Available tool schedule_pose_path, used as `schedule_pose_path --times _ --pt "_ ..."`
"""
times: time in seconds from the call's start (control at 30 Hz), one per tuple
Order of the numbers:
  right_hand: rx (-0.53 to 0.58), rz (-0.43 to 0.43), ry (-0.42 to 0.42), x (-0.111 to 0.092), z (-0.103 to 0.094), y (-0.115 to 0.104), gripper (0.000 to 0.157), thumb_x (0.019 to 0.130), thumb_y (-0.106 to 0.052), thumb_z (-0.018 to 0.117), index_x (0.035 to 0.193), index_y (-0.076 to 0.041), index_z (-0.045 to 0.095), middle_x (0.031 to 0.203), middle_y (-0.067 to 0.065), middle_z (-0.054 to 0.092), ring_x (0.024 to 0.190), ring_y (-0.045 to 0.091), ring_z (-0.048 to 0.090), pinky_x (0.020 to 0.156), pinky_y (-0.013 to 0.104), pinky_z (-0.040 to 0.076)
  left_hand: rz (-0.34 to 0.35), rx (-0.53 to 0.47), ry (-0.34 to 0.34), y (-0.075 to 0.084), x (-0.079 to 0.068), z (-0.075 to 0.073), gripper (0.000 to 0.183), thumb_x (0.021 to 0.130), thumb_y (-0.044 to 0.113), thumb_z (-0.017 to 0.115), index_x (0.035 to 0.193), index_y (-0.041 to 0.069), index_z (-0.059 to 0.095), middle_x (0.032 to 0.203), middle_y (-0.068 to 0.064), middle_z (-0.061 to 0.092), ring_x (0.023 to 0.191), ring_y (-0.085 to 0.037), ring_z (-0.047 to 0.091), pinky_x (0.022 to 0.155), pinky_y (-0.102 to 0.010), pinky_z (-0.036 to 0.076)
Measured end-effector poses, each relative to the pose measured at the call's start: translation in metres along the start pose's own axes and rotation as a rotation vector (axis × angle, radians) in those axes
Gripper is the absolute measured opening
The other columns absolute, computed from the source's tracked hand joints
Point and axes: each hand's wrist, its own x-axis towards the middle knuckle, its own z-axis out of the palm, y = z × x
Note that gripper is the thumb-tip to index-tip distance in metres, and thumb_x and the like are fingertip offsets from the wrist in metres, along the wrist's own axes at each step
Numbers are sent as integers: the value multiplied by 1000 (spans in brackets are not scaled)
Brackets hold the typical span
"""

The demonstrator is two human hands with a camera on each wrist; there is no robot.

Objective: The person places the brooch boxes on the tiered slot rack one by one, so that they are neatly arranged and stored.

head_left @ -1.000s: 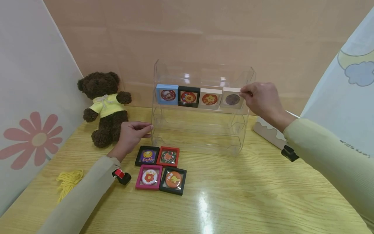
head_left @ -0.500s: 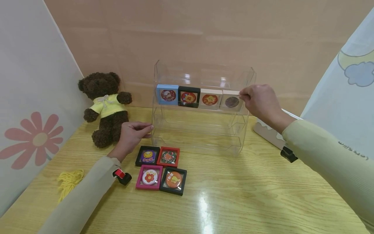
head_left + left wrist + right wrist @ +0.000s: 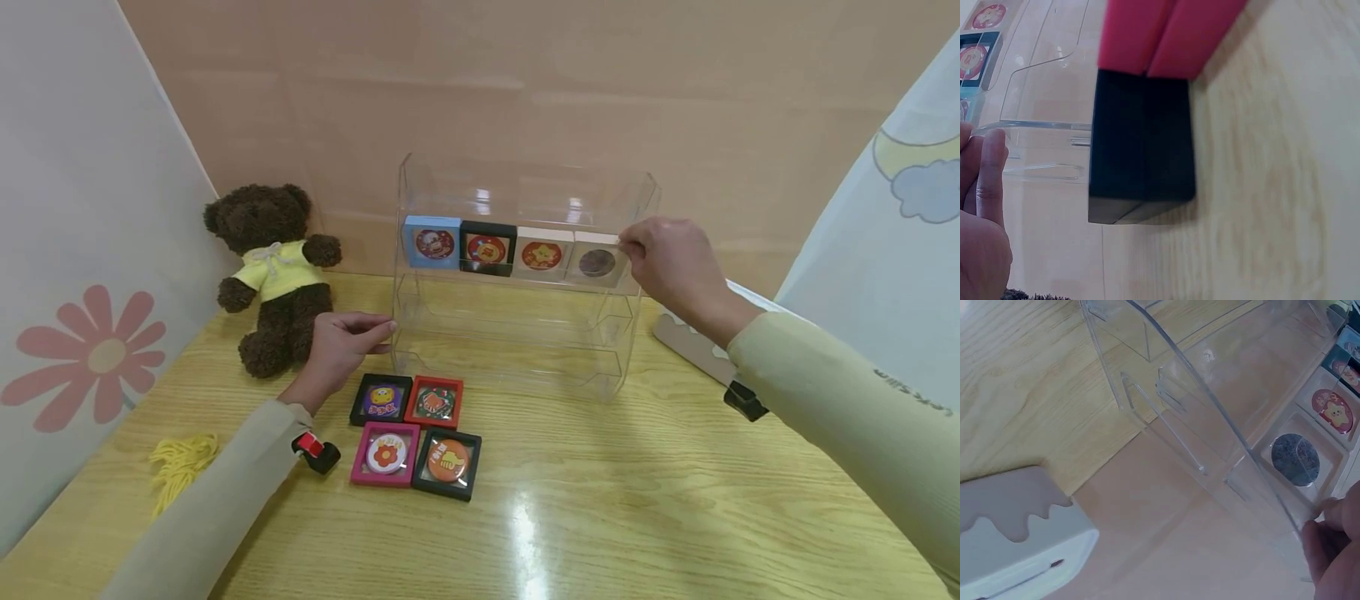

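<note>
A clear acrylic rack (image 3: 517, 321) with tiers stands at the table's middle. Along its upper tier sit a blue framed badge (image 3: 432, 243), a black framed badge (image 3: 488, 249), a white frame with a star badge (image 3: 542, 253) and, at the right end, a white frame with a dark round badge (image 3: 597, 260). My right hand (image 3: 675, 265) pinches that last frame's upper right corner, close to the rack's side. My left hand (image 3: 337, 350) pinches the rack's left side edge low down; in the left wrist view its fingers (image 3: 991, 178) meet the clear panel.
In front of the rack lie a black frame (image 3: 381, 400), a red frame (image 3: 434, 402), a pink frame (image 3: 386, 454) and another black frame (image 3: 447, 463). A brown teddy bear (image 3: 272, 275) sits left, near yellow yarn (image 3: 183, 468). A white-and-beige box (image 3: 1022, 531) stands right.
The rightmost white frame has sunk slightly into line with its neighbours, and my right hand has come down a little with it. My left hand stays on the rack.
</note>
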Motion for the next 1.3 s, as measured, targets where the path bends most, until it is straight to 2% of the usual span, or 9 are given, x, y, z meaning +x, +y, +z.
schedule_pose_path --times 0.13,0.3,0.47,0.6,0.7,0.8,0.97,1.1,1.3 --pt "24 -57 114 -6 3 2 12 86 7 62 92 7 72 88 20 69 76 34 65 65 48 54 4 -4 8 2 -2 0 31 86 11 72 104 -14 66 88 -7 69 76 -21 69 70 -37 59" --pt "118 -165 271 -20 17 -3 5 82 6 68 86 5 72 77 14 68 60 23 62 50 35 52 5 -13 7 4 -2 1 32 85 11 73 104 -14 66 88 -8 70 75 -21 69 69 -37 59" --pt "300 -235 294 -44 41 -27 8 79 7 72 83 1 71 76 7 68 58 13 62 49 21 53 -3 -8 5 4 -1 1 32 85 12 73 103 -13 67 88 -8 70 75 -22 69 69 -37 59" --pt "444 -217 217 -67 61 -54 9 79 6 73 85 0 71 78 4 69 62 10 63 51 19 54 -15 -8 4 4 1 1 33 85 13 74 104 -13 67 88 -8 70 74 -22 69 69 -37 59" --pt "574 -148 118 -83 74 -74 5 82 2 72 86 -1 72 80 2 69 64 9 63 53 18 55 -16 -10 4 3 0 1 33 85 13 74 103 -13 67 88 -7 70 74 -21 69 69 -37 59" --pt "717 -12 -18 -98 84 -91 3 87 -3 70 88 -3 72 79 1 68 64 10 63 53 22 56 -12 -12 7 3 0 2 32 85 12 73 103 -14 67 87 -7 70 73 -21 69 69 -37 59" --pt "942 204 -231 -117 100 -114 9 90 -8 66 91 0 71 82 7 68 66 25 64 54 26 57 -13 -19 9 1 -1 1 32 85 11 73 103 -15 66 87 -8 70 73 -21 69 69 -38 59" --pt "1027 252 -323 -128 110 -128 12 90 -10 67 93 1 71 87 5 68 74 24 63 59 27 57 -11 -16 12 1 0 2 31 84 10 74 101 -15 67 87 -9 69 71 -21 69 68 -38 59" --pt "1052 265 -416 -137 119 -141 21 87 -13 71 102 2 67 91 5 64 82 20 60 70 29 57 -18 -6 11 2 1 1 30 83 11 75 100 -13 68 87 -11 69 70 -22 69 69 -38 59"
